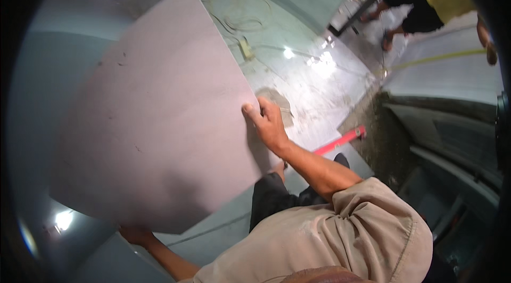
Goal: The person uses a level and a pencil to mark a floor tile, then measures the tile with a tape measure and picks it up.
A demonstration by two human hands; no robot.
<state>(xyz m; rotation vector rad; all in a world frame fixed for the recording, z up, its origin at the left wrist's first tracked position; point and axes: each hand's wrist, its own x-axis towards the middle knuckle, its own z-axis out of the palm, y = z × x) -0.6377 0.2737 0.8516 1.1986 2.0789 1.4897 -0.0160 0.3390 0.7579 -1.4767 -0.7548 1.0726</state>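
Note:
A large, flat, pale pinkish sheet (pixel 159 97) fills much of the left and middle, tilted, with a few small dark marks on its face. My right hand (pixel 270 128) grips its right edge, thumb on the face and the other fingers bent round behind. At the lower left edge, my left hand (pixel 136 234) holds the sheet from beneath; its fingers are mostly hidden. Beneath the sheet lies a glossy pale surface (pixel 319 89) with a grey-brown patch (pixel 279 105) just beyond my right hand.
A red bar-shaped tool (pixel 343 140) lies right of my right hand. Farther off are a small yellow block (pixel 246 49) and thin curled strips (pixel 234 19). Another person (pixel 426 1) stands at the upper right beside a yellow strip (pixel 436 59). Dark framed panels (pixel 452 139) stand at right.

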